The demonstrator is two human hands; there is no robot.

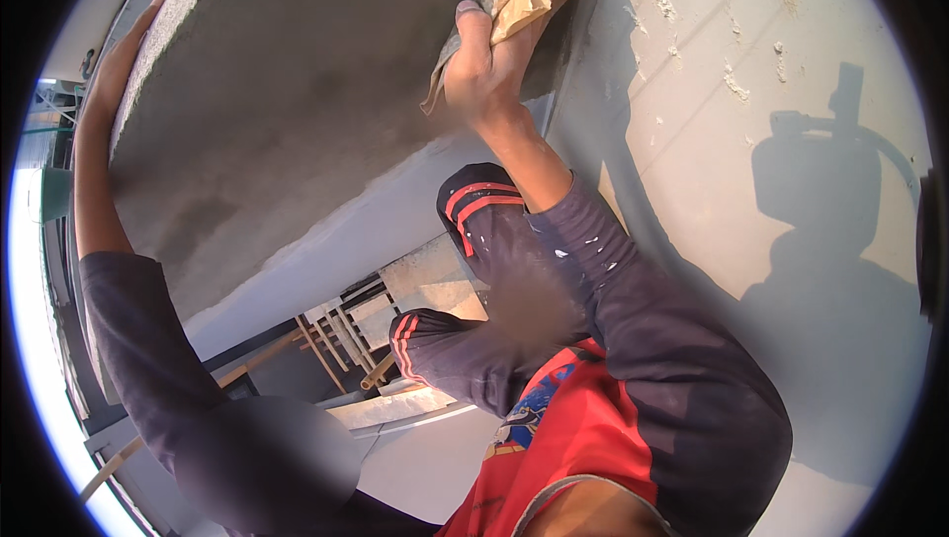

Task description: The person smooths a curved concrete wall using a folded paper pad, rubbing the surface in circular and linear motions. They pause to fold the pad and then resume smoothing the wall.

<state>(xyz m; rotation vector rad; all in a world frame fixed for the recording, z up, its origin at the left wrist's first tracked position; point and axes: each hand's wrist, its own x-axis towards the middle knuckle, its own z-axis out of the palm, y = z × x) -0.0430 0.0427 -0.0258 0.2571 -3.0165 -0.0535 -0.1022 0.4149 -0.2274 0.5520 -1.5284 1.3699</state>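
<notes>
My right hand (491, 67) is closed round a piece of crumpled brown paper (521, 5), thumb up along it. It is close to the corner where a dark grey, damp-looking cement surface (287, 72) meets a pale wall (692, 141). My left hand (127, 47) lies along the far left of the cement surface, against its rough, light, grainy edge (178, 33). Its fingers look stretched out, seen from the side, and nothing shows in them. Part of the paper is cut off at the top of the view.
White plaster splatters (736, 82) mark the sunlit wall, and my shadow (830, 240) falls on it. Below, wooden planks and sticks (341, 339) lie beyond my bent knees. A pale band (297, 280) borders the cement surface. At the far left is a bright open side.
</notes>
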